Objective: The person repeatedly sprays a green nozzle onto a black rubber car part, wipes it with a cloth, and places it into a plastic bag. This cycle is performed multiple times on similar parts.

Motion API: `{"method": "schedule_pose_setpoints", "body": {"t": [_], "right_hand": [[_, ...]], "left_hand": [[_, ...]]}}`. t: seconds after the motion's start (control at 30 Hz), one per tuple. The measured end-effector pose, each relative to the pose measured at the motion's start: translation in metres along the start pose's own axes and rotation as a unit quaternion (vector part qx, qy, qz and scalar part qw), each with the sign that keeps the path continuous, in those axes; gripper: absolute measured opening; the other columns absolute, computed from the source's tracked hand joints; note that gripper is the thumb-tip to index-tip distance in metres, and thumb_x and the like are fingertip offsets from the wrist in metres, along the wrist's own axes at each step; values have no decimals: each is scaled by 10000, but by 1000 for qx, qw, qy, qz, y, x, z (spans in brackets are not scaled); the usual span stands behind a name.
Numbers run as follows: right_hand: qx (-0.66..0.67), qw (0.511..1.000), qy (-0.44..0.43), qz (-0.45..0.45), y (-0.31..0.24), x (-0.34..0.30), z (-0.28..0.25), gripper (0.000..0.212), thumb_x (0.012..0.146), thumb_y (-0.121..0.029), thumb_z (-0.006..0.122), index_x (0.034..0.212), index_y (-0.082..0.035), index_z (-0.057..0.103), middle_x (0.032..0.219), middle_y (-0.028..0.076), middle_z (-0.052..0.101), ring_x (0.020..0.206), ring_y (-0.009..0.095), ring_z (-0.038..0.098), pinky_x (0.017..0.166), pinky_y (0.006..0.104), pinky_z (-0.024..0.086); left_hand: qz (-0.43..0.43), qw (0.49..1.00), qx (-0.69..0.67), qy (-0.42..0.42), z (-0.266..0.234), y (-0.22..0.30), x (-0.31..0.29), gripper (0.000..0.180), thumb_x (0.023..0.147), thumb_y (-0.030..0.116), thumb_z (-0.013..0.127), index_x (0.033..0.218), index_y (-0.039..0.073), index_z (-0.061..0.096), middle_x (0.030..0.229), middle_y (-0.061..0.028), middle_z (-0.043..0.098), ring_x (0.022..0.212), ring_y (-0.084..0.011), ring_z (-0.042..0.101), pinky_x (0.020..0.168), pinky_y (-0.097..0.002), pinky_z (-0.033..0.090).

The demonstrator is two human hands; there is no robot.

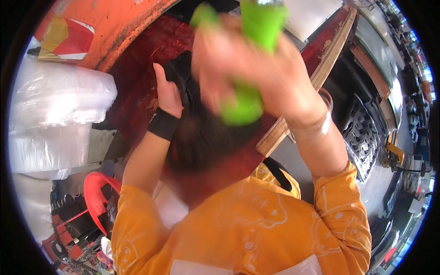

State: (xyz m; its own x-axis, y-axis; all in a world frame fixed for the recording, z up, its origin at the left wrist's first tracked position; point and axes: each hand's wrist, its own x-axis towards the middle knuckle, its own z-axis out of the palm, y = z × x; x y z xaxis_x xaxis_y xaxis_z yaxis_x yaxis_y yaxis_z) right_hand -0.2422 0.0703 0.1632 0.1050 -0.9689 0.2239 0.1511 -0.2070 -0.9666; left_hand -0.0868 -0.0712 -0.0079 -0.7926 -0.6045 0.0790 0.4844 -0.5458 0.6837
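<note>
A bright green pistol-shaped tool [243,103], smeared by motion, is held up close to the camera in my right hand [261,68]. My right fingers are closed round its grip, and its exact kind is unclear. Beneath it lies a black ribbed piece [201,137], with its middle partly covered by the right hand. My left hand [169,95], with a black band at the wrist, holds the left side of that black piece. Its thumb stands out straight, while the other fingers are hidden by the piece.
The black piece lies over a worn dark red surface [137,87]. An orange machine body [110,27] rises at the upper left, above clear-plastic-wrapped bundles [59,101]. A wooden strip [332,46] runs along the right side. At lower left is a red curved object [94,197].
</note>
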Motion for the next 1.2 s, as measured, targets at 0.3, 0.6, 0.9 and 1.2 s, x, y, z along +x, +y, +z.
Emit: {"method": "schedule_pose_setpoints", "body": {"t": [0.3, 0.6, 0.9, 1.2], "right_hand": [[-67, 995, -73, -11, -1, -3, -16, 309, 885, -294, 618, 851, 11, 581, 656, 41, 560, 530, 95, 523, 471, 226, 384], [-48, 991, -112, 54, -3, -16, -36, 377, 831, -352, 704, 955, -12, 603, 731, 5, 571, 619, 74, 527, 538, 207, 411], [-24, 998, -47, 46, -3, -19, -48, 289, 853, -283, 656, 872, 4, 621, 697, 35, 609, 567, 110, 535, 540, 253, 434], [33, 987, -125, 96, -9, -20, -50, 214, 863, -180, 655, 934, 16, 609, 696, 20, 578, 563, 92, 526, 516, 237, 426]], "left_hand": [[54, 987, -8, 152, 6, -4, 0, 763, 907, 644, 366, 1314, 7, 471, 1325, -124, 520, 1207, -254, 496, 1045, -347, 365], [-3, 971, -219, -96, 6, -4, 9, 764, 906, 647, 365, 1320, 14, 471, 1329, -115, 519, 1218, -253, 487, 1054, -353, 353], [49, 981, 122, 141, 18, -10, 10, 725, 923, 617, 366, 1317, 19, 477, 1334, -112, 515, 1225, -242, 480, 1056, -352, 351], [24, 985, 97, 142, 18, -13, 11, 795, 887, 666, 390, 1334, 12, 454, 1348, -107, 502, 1224, -249, 475, 1046, -356, 355]]}}
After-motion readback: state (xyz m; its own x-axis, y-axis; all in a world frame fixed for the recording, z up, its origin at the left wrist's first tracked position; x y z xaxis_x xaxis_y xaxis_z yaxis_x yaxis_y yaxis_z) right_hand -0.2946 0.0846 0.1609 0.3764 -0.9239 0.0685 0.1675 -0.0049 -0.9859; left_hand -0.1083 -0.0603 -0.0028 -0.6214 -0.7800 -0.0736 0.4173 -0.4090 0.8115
